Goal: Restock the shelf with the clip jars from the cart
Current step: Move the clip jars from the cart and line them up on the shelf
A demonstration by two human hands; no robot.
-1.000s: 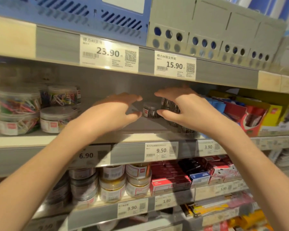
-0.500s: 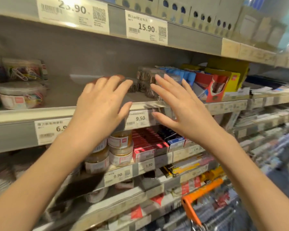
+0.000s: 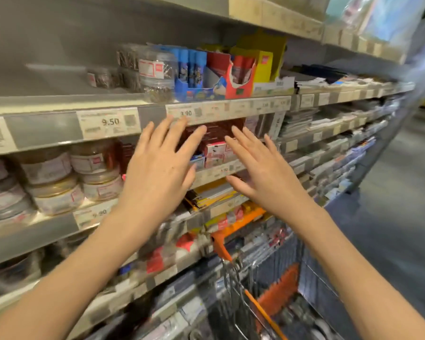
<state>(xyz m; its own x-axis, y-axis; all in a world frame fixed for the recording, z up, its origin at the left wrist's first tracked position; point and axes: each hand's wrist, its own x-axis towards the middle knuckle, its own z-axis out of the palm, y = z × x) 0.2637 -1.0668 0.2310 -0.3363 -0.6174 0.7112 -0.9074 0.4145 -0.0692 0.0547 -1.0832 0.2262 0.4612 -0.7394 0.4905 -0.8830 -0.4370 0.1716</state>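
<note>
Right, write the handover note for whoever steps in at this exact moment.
Left hand: open, fingers spread, holding nothing, in front of the lower shelves.
Right hand: open, empty, beside it.
Clip jars: a small cluster stands on the shelf above the 9.50 price tag, next to the blue boxes; bare shelf lies to their left.
Cart: below right, orange handle towards the shelves; its contents are too blurred to tell.
Done: some jars placed.
Left: probably fetch more from the cart and fill the gap.

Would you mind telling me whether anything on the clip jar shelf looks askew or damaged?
Nothing clearly stands out: the clip jars sit upright on the shelf, though motion blur hides fine detail.
</note>
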